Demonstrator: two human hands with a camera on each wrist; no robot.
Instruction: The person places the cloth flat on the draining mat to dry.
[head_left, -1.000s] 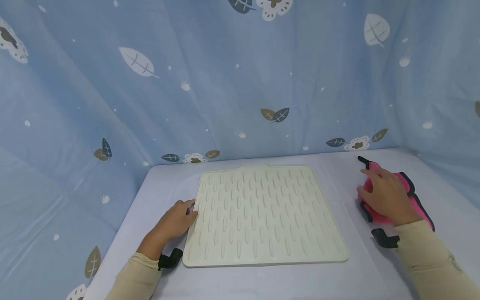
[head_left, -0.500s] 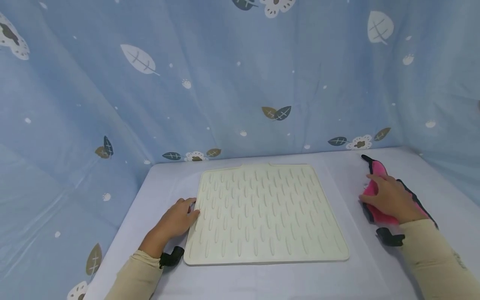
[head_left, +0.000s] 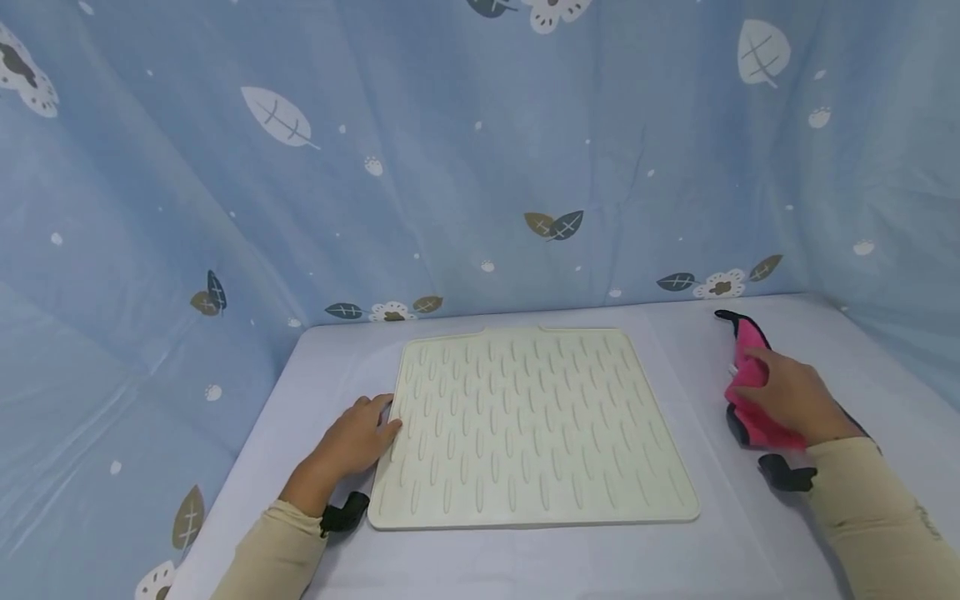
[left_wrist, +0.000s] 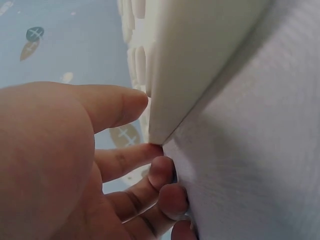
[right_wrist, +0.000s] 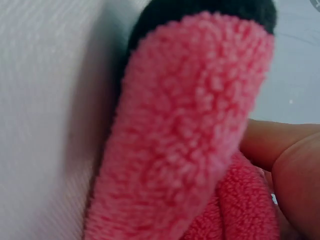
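Observation:
A cream drying mat [head_left: 517, 425] with raised oval ribs lies flat on the white-covered table. At its left edge, my left hand [head_left: 352, 437] holds the rim: in the left wrist view the thumb [left_wrist: 120, 106] touches the upper edge and the index finger [left_wrist: 130, 157] the lower one. The other fingers curl against the tablecloth. Off to the mat's right, my right hand [head_left: 795, 396] grips a fluffy pink cloth [head_left: 750, 375] with black edging and a black loop at its far end. A bunched fold of the cloth [right_wrist: 185, 125] covers most fingers in the right wrist view.
The white tablecloth [head_left: 600, 562] surrounds the mat. Blue curtain [head_left: 450, 167] with leaf and flower prints hangs behind and to both sides. A black wrist piece [head_left: 347, 512] is worn at the left wrist, another black wrist piece [head_left: 783, 473] at the right.
My right hand has gathered the pink cloth into a narrower bunch and shifted slightly right. The left hand and the mat stay in place; the head view has shifted slightly.

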